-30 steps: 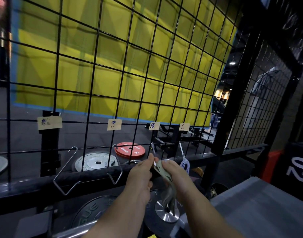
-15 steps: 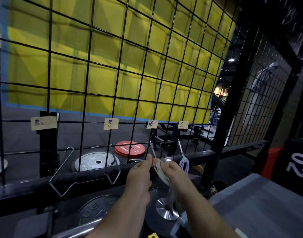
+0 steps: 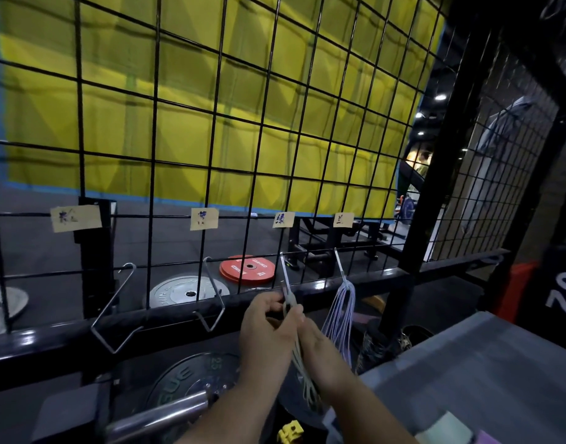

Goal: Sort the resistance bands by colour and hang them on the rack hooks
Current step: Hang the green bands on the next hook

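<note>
Pale green resistance bands (image 3: pixel 302 371) hang in a bunch between my two hands, their top loops at the lower end of the third wire hook (image 3: pixel 286 282) on the black grid rack (image 3: pixel 211 149). My left hand (image 3: pixel 265 328) pinches the bands at the top left, and my right hand (image 3: pixel 320 350) grips them just below and to the right. Light blue bands (image 3: pixel 341 315) hang from the fourth hook (image 3: pixel 339 267). The first hook (image 3: pixel 115 310) and the second hook (image 3: pixel 214 296) are bare. Paper labels (image 3: pixel 283 219) sit above each hook.
A grey bin lid (image 3: pixel 486 373) lies at the lower right. Behind the grid lie a red weight plate (image 3: pixel 246 269) and a grey plate (image 3: pixel 188 291). A black plate (image 3: pixel 185 379) and a steel bar (image 3: pixel 159 415) sit below the rack's black rail (image 3: pixel 50 338).
Both hands have lifted the green bands a little toward the third hook's lower end. The bunch now hangs straighter beneath my fingers.
</note>
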Demonstrator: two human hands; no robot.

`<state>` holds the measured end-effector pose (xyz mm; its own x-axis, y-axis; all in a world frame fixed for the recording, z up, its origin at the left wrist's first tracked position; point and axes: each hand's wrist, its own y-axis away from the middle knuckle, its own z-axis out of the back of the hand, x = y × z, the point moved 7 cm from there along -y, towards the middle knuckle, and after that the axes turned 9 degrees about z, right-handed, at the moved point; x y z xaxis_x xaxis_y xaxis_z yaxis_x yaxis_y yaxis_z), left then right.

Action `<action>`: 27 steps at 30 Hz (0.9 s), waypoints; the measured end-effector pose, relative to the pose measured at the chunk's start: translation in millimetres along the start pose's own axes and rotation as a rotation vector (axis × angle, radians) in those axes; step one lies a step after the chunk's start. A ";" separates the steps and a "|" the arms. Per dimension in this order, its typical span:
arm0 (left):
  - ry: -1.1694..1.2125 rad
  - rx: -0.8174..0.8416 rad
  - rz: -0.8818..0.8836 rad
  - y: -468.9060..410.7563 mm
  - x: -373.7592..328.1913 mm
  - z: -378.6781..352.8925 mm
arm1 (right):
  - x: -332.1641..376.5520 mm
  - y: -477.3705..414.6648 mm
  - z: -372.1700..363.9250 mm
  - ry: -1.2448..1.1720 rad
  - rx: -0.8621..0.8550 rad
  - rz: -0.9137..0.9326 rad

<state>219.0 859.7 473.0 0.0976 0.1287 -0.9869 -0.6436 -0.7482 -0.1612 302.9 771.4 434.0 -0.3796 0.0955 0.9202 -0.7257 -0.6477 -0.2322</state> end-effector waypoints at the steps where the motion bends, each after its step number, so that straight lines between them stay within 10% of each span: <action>1: -0.050 -0.016 -0.030 0.9 1.1 0.0 | -0.6 1.3 0.7 0.014 -0.005 0.003; 15: -0.514 0.092 -0.073 6.0 38.9 -29.2 | -54.2 23.9 10.9 0.112 -0.022 -0.047; 19: -0.513 0.110 -0.088 9.7 56.1 -33.4 | -46.8 34.2 18.8 0.456 0.009 0.195; 27: -0.560 0.151 -0.107 21.8 79.6 -35.5 | -58.9 42.7 13.1 0.176 0.000 -0.031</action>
<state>239.7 830.5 390.5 -0.2217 0.5534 -0.8029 -0.7574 -0.6163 -0.2157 301.8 728.2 373.9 -0.4516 0.2460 0.8576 -0.7385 -0.6425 -0.2046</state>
